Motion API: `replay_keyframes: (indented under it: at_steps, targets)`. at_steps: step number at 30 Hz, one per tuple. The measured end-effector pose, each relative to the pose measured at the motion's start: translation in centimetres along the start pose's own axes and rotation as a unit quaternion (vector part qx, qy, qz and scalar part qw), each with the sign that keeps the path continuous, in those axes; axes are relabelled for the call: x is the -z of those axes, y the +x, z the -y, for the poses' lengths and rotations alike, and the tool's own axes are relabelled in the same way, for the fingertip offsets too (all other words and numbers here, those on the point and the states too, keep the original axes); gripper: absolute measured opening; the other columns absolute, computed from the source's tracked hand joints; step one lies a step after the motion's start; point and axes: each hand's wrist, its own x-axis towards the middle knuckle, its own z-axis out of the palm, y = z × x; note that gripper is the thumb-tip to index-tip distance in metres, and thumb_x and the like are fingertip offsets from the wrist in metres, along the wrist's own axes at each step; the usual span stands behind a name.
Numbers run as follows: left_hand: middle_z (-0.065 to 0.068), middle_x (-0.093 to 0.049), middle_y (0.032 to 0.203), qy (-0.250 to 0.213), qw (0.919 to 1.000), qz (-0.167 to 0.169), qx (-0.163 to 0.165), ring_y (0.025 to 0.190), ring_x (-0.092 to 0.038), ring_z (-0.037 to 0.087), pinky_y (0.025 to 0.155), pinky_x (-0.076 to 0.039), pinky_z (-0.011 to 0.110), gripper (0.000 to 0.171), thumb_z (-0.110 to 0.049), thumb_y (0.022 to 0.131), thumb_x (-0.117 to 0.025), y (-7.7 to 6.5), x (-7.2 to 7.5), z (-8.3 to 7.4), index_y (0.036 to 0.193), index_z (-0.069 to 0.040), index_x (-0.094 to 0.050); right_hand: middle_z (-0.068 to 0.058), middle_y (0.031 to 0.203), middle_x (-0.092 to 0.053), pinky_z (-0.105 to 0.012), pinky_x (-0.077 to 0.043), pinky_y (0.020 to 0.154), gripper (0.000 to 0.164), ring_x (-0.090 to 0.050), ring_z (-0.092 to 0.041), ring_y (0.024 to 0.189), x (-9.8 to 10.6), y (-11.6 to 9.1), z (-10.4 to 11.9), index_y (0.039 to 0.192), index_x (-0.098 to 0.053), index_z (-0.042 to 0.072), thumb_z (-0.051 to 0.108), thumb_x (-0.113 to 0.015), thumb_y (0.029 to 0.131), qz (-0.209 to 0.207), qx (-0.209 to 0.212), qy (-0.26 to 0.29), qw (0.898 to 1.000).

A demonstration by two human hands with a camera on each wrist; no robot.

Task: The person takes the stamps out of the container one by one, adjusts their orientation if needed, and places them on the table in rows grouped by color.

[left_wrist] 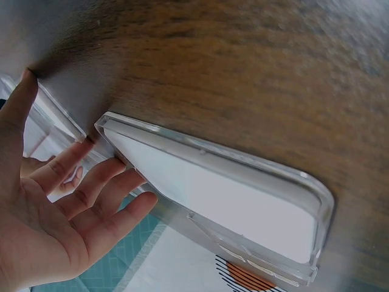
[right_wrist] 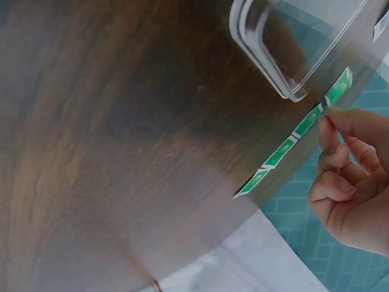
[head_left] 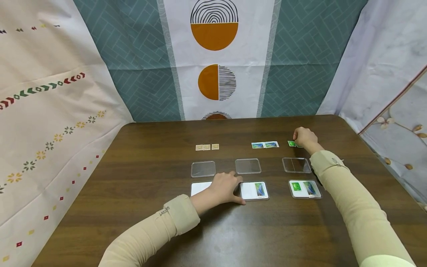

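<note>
My left hand (head_left: 224, 188) lies over the gap between two clear plastic cases, its fingers extended. Its thumb and fingertips are at the left edge of the middle case (head_left: 247, 190), which holds a white card with a blue-green stamp (head_left: 260, 189). The left case (head_left: 199, 188), with a white card, is partly hidden under that hand. At the far right, my right hand (head_left: 305, 137) has thumb and forefinger together at the edge of a green stamp (right_wrist: 338, 88), apparently pinching it. Several green stamps (right_wrist: 279, 152) lie in a row on the table beside those fingers.
Three clear lids (head_left: 203, 169) lie behind the cases. The right case (head_left: 305, 189) holds a green and a blue stamp. Beige stamps (head_left: 207, 147) and blue stamps (head_left: 265, 145) lie farther back on the brown table (head_left: 150, 155). Cloth hangings (head_left: 140, 66) surround it.
</note>
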Motion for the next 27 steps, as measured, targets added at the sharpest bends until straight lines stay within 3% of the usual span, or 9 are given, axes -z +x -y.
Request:
replay_keyframes:
  at_steps: [27]
  targets:
    - [0.000, -0.065, 0.094, 0.002, 1.0000, 0.000, -0.003, 0.075, -0.063, 0.018, 0.059, -0.047, 0.029, 0.071, -0.070, 0.064, -0.069, 0.0, 0.1, 0.0, 0.114, -0.021, -0.064, -0.023, 0.089, -0.060, -0.048, -0.045, 0.066, 0.006, -0.056, -0.038, 0.079, 0.9, -1.2, -0.1, 0.081, -0.057, 0.002, 0.001, -0.054, 0.075, 0.010, -0.001, -0.010, 1.000]
